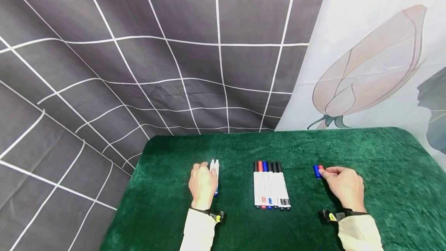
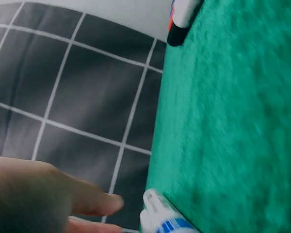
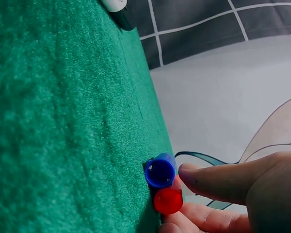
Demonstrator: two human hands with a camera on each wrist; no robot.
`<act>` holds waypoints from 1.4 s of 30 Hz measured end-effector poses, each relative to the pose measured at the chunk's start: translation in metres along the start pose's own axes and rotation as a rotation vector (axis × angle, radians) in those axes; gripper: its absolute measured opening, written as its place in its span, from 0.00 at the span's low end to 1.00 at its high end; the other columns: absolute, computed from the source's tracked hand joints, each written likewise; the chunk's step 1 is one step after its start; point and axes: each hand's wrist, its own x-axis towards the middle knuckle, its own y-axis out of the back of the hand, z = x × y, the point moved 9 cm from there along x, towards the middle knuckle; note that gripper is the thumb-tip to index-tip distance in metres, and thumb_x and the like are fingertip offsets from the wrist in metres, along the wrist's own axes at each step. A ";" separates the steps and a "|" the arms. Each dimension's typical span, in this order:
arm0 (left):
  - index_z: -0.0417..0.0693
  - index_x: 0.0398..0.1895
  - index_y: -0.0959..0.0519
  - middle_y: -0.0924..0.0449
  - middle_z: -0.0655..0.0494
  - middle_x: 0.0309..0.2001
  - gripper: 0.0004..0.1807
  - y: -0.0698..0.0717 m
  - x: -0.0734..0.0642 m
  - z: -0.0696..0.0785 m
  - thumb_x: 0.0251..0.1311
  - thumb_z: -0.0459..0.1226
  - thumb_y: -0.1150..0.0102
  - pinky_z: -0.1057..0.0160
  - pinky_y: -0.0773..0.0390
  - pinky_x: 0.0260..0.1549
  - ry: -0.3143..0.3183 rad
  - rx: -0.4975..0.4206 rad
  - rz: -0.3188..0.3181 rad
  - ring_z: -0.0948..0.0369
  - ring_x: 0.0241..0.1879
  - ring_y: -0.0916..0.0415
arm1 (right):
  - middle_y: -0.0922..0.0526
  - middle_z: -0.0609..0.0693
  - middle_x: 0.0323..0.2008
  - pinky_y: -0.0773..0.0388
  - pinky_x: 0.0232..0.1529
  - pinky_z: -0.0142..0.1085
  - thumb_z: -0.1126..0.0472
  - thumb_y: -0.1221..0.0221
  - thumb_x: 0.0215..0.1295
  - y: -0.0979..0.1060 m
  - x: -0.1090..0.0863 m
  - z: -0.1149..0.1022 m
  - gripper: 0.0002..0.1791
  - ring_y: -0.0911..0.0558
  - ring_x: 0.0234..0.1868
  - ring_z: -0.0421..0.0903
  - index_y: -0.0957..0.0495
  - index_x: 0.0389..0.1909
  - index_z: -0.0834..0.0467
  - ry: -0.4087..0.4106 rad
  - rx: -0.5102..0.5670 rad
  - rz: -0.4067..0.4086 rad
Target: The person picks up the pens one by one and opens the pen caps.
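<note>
On the left, two uncapped white markers point(image 1: 217, 167) lie side by side on the green cloth, with blue showing at the near end. My left hand point(image 1: 203, 182) is just left of them. In the left wrist view its thumb and a finger stretch toward the white markers point(image 2: 162, 213), a small gap between. At the right, my right hand point(image 1: 345, 185) pinches a red marker cap point(image 3: 168, 201) between thumb and fingers. A blue marker cap point(image 3: 160, 172), its hollow end facing the camera, lies against the red one, close to the thumb tip.
Between the hands, a row of several capped markers point(image 1: 270, 189) with black, red and blue caps lies on the green tablecloth point(image 1: 237, 227). Behind the table hang a dark grid-patterned curtain point(image 1: 195, 61) and a pale cloth with a flower print point(image 1: 369, 65).
</note>
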 end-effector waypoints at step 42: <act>0.41 0.54 0.20 0.18 0.55 0.29 0.25 -0.048 -0.055 0.089 0.56 0.43 0.27 0.61 0.23 0.26 -0.211 -0.163 -0.218 0.60 0.26 0.21 | 0.14 0.52 0.34 0.29 0.33 0.40 0.57 0.34 0.64 -0.020 -0.046 -0.092 0.16 0.21 0.31 0.44 0.16 0.48 0.63 0.309 0.133 0.067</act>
